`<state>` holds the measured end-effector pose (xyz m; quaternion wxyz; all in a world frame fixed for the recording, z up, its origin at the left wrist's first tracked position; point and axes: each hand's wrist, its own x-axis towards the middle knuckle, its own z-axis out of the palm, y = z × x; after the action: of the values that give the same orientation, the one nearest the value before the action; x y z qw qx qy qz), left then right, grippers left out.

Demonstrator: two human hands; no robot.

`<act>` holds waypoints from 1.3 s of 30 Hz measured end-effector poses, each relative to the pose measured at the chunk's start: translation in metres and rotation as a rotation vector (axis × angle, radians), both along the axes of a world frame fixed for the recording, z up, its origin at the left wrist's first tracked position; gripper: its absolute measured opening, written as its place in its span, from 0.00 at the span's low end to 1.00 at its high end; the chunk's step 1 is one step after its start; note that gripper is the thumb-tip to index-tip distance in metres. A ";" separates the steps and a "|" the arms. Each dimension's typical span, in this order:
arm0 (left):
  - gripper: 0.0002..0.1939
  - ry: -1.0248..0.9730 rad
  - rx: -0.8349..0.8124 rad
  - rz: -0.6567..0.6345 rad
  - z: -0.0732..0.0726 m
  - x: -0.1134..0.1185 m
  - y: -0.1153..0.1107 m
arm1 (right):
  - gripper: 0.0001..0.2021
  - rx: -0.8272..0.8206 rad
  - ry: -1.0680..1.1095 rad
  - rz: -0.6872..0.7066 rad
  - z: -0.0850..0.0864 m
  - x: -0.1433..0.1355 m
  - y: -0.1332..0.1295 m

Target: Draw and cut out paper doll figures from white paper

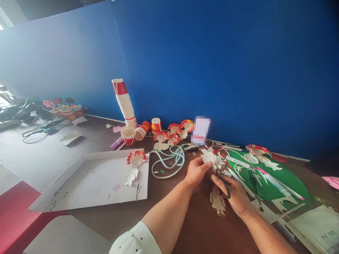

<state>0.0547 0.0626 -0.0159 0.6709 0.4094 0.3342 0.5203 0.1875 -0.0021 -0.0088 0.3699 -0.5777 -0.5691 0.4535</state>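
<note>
My left hand [197,172] pinches a piece of white paper [208,157] between thumb and fingers. In my right hand [235,197] is a pair of scissors [226,187] with dark handles, its blades close to that paper. Just below the scissors a cut-out paper figure [218,204] lies on the brown table, partly covered by my right hand. Another paper doll [135,161], with a red fringed head and a pale body, rests on the right part of a white box lid [92,180].
A tall stack of paper cups [125,106] stands by the blue partition [225,63]. Several red-fringed paper dolls [174,128] lie beyond a coiled pale cable [169,164]. Markers [274,181] and scraps cover a green sheet [291,173] at right. A red box [18,208] is at left.
</note>
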 end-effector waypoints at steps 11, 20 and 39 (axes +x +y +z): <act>0.21 -0.013 -0.018 -0.021 0.005 0.000 -0.003 | 0.14 -0.018 0.010 -0.044 0.004 0.000 0.001; 0.19 0.003 -0.024 -0.025 0.005 -0.001 -0.005 | 0.13 -0.064 0.068 -0.090 0.006 -0.003 0.000; 0.18 -0.014 -0.029 -0.060 0.004 -0.001 -0.004 | 0.15 -0.018 -0.051 0.030 0.017 0.004 0.001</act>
<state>0.0542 0.0583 -0.0123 0.6944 0.4056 0.3244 0.4980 0.1914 -0.0011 0.0085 0.3432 -0.5838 -0.5827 0.4493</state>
